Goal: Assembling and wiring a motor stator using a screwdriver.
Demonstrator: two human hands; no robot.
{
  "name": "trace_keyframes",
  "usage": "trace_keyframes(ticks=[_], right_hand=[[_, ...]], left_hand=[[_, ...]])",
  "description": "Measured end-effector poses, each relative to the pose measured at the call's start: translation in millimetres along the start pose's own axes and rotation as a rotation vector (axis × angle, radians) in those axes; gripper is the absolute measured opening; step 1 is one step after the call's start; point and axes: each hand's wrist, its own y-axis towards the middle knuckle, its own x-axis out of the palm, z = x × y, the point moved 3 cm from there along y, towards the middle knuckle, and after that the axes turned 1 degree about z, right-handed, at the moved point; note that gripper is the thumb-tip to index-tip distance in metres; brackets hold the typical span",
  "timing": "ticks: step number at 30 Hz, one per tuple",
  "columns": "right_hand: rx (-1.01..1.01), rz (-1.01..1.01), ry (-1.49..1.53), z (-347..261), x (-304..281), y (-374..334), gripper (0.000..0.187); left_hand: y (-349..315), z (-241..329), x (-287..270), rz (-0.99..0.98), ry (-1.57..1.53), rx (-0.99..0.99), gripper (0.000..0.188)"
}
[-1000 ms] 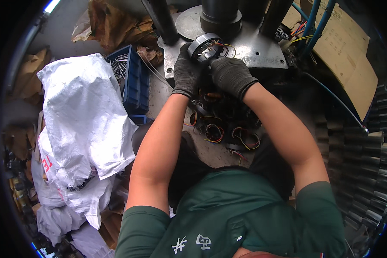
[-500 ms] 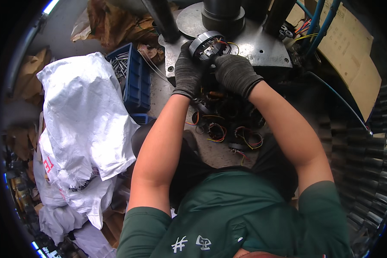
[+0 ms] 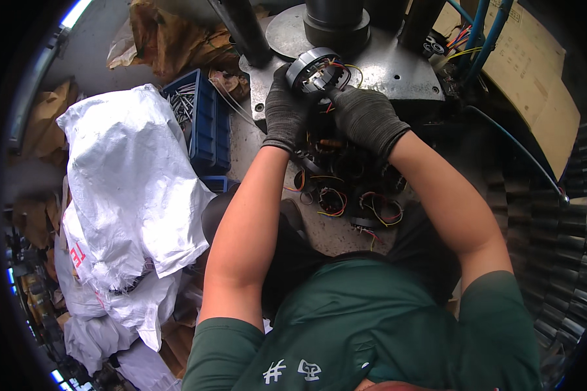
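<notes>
My left hand (image 3: 285,112), in a dark knit glove, grips a round motor stator (image 3: 301,69) by its left side. This ring has a bright metal rim and is tilted, its inner side toward me. Thin red, yellow and dark lead wires (image 3: 347,73) come out of its right side. My right hand (image 3: 370,116), gloved alike, is closed at that side, its fingertips pinched on the wires. A bit of red wire pokes out below them. Both hands are over the front edge of a steel press bed (image 3: 398,83).
More stators with coloured wires (image 3: 332,202) lie on the floor below my hands. Left stand a blue crate (image 3: 210,124) of metal pins and white woven sacks (image 3: 134,176). A press column (image 3: 244,32) rises behind; stacked metal parts (image 3: 561,260) and cardboard (image 3: 522,85) flank the right.
My right hand has drawn back slightly to the right and down from the stator, and red wire now shows at its fingertips. The left hand keeps its hold on the stator.
</notes>
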Motion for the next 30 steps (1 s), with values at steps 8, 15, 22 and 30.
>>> trace_keyframes(ticks=[8,15,22,30], right_hand=[[-0.059,0.077,0.011,3.9,5.5,-4.7,0.036],[-0.095,0.187,-0.013,-5.3,1.6,-9.1,0.025],[-0.067,0.056,-0.039,-3.5,-8.3,-6.5,0.051],[-0.062,0.07,0.031,1.8,-7.5,0.5,0.024]], left_hand=[[3.8,3.4,5.0,-0.009,-0.021,0.026,0.073],[8.5,-11.4,7.9,0.001,-0.088,0.003,0.075],[10.3,-6.1,10.1,-0.023,0.107,0.013,0.071],[14.3,-21.0,11.5,0.002,0.09,0.085,0.073]])
